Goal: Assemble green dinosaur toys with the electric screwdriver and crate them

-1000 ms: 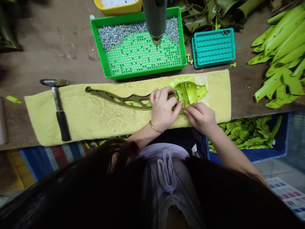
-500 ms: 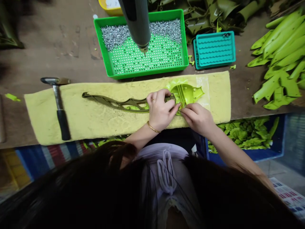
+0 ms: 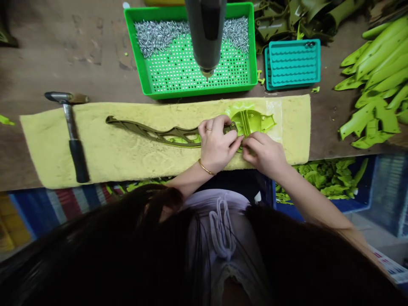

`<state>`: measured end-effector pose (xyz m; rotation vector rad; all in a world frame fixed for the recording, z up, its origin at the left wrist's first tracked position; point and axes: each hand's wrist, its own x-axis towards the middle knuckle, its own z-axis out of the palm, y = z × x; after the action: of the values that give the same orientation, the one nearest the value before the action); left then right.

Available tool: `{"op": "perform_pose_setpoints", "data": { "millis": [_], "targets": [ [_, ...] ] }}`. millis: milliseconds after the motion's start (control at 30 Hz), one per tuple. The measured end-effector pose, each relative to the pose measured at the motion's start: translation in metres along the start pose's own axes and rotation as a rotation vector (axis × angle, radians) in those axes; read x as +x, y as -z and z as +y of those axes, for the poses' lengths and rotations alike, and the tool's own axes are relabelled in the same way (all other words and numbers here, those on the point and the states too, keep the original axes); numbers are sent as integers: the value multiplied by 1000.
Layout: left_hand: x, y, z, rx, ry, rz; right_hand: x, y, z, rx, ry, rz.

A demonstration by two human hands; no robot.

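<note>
A long, curved olive-green plastic frame (image 3: 153, 135) with cut-outs lies on a yellow towel (image 3: 95, 165). Its right end sits in a lime-green plastic shell (image 3: 255, 121) with ribs and a rounded end. My left hand (image 3: 218, 142) curls over that end of the frame, thumb and forefinger closed at the shell's near edge. Right beside them, my right hand (image 3: 264, 153) pinches with bent fingers at the same spot. Whatever is between its fingertips is too small and covered to make out. Above the work hangs a dark power screwdriver (image 3: 207, 42), bit pointing down.
A hammer (image 3: 76, 140) lies on the towel's left end. Behind are a green basket (image 3: 145, 80) of screws (image 3: 156, 36) and teal trays (image 3: 295, 63). Lime-green plastic pieces (image 3: 379, 80) pile up at right; olive parts (image 3: 274, 25) lie at the back. Below the edge is a blue crate (image 3: 363, 199).
The view has shifted slightly, so the hanging screwdriver appears farther right and the hammer farther left. Both hands stay at the same joint, with only small finger movements.
</note>
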<state>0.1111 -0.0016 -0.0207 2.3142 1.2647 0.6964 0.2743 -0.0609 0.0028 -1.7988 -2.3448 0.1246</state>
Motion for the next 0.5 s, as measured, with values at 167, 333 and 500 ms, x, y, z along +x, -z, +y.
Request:
{"op": "perform_pose_setpoints", "data": {
  "millis": [167,333,500],
  "targets": [
    [-1,0,1,28,-39,44,-10,-6,1,244,-142,61],
    [0,0,-1,27,-59,65,-16,-10,2,159,-16,180],
    [0,11,-5,-29,-180,-3,-12,-5,1,23,88,160]
  ]
}}
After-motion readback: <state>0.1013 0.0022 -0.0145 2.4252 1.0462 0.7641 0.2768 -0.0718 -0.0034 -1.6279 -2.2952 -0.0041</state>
